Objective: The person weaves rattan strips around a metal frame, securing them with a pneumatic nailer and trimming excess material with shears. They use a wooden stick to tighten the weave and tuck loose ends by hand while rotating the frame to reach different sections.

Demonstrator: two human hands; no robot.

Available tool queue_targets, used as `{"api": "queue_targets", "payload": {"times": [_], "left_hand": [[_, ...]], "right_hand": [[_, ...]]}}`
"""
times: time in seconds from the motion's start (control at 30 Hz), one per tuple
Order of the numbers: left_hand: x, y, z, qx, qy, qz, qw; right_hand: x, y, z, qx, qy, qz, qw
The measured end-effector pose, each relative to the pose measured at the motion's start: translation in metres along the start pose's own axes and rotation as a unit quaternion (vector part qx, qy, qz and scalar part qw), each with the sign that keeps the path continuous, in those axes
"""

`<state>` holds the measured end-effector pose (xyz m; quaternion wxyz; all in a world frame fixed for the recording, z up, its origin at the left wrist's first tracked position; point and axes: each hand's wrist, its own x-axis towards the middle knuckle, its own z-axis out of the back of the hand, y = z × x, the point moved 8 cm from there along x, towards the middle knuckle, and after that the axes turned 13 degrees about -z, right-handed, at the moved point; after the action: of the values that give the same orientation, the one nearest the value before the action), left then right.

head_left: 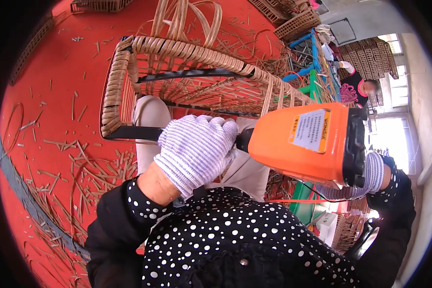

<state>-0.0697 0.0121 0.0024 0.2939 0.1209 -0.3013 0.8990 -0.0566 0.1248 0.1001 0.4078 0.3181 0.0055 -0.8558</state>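
A half-woven wicker basket frame (192, 48), with tan strips wound round its rim and black metal bars, lies tilted over my legs. My left hand (197, 149), in a white and purple striped knit glove, is closed around a black metal bar (132, 133) at its near side. Touching or nearly touching those fingers is the black nose of an orange power tool (293, 139), whose exact kind I cannot make out. Behind the tool's body, my gloved right hand (372, 175) grips it from beneath; most of its fingers are hidden.
Cut wicker strips (96, 180) litter the red floor (48, 125). Long loose strips (177, 19) stick up from the basket's far rim. At the right stand a blue and green rack (314, 53) and stacked woven baskets (369, 57). Another person (353, 89) is beyond the rack.
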Motion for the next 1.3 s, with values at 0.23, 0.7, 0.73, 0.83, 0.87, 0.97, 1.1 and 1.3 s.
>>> {"api": "queue_targets", "payload": {"times": [0.23,0.7,0.73,0.83,0.87,0.97,1.1,1.3], "left_hand": [[0.002,0.004,0.003,-0.015,0.041,0.025,0.999],[0.046,0.037,0.003,-0.221,0.061,0.160,0.960],[0.043,0.046,-0.002,-0.259,0.084,0.207,0.940],[0.039,0.061,-0.008,-0.301,0.086,0.256,0.915],[0.038,0.064,-0.010,-0.296,0.081,0.266,0.914],[0.034,0.071,-0.007,-0.295,0.049,0.269,0.916],[0.033,0.083,-0.003,-0.262,0.067,0.237,0.933],[0.035,0.110,-0.003,-0.238,0.050,0.258,0.935]], "right_hand": [[-0.030,-0.057,-0.012,0.215,-0.105,-0.113,0.964],[-0.260,-0.292,-0.152,0.603,-0.471,-0.375,0.523],[-0.265,-0.313,-0.168,0.568,-0.461,-0.409,0.545],[-0.272,-0.381,-0.221,0.485,-0.418,-0.535,0.551],[-0.273,-0.401,-0.238,0.428,-0.385,-0.606,0.549],[-0.259,-0.461,-0.258,0.315,-0.306,-0.686,0.579],[-0.276,-0.492,-0.253,0.416,-0.438,-0.577,0.550],[-0.338,-0.395,-0.322,0.275,-0.193,-0.794,0.507]]}}
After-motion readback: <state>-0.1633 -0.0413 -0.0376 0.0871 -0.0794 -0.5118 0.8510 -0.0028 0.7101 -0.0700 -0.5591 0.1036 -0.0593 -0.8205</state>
